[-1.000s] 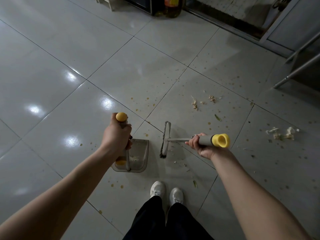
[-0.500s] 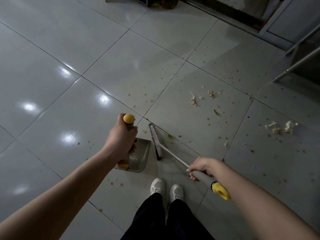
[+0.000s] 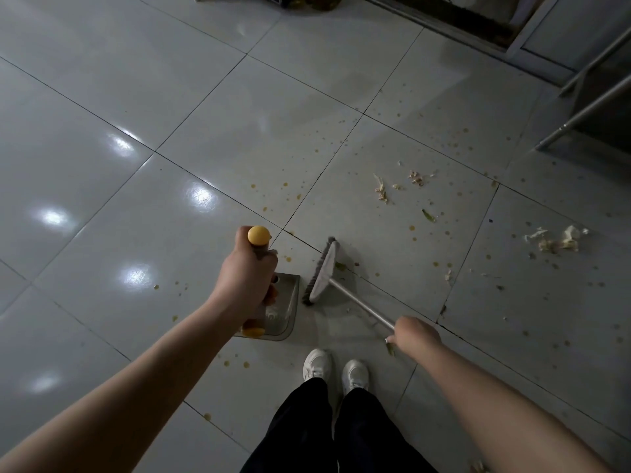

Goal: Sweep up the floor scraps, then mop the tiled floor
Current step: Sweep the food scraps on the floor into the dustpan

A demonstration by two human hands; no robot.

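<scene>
- My left hand has its fingers curled tight round the upright handle of the dustpan. The handle's yellow cap sticks out above my fist.
- My right hand is closed round the thin metal shaft of the broom. It grips low on the shaft, and the shaft's upper end is hidden under my hand and arm.
- The dustpan is grey and shallow and sits on the floor just in front of my feet, with a yellow fitting at its near edge. I cannot tell what lies in it.
- The broom head is a flat grey bar with dark bristles. It lies just right of the dustpan with the bristles turned toward it, and a narrow gap shows between them.
- The scraps are still on the floor. A pale shredded cluster lies far right of the broom, a green sliver beside it, and a bigger pale heap well off to the right.
- The tiled floor is glossy pale grey with dark grout lines. Brown spots are spattered across the middle tiles, and bright lamp reflections show on the left.
- My white shoes and black trousers are at the near edge.
- Slanted metal legs stand at the far right, and a dark door threshold runs along the far edge.
</scene>
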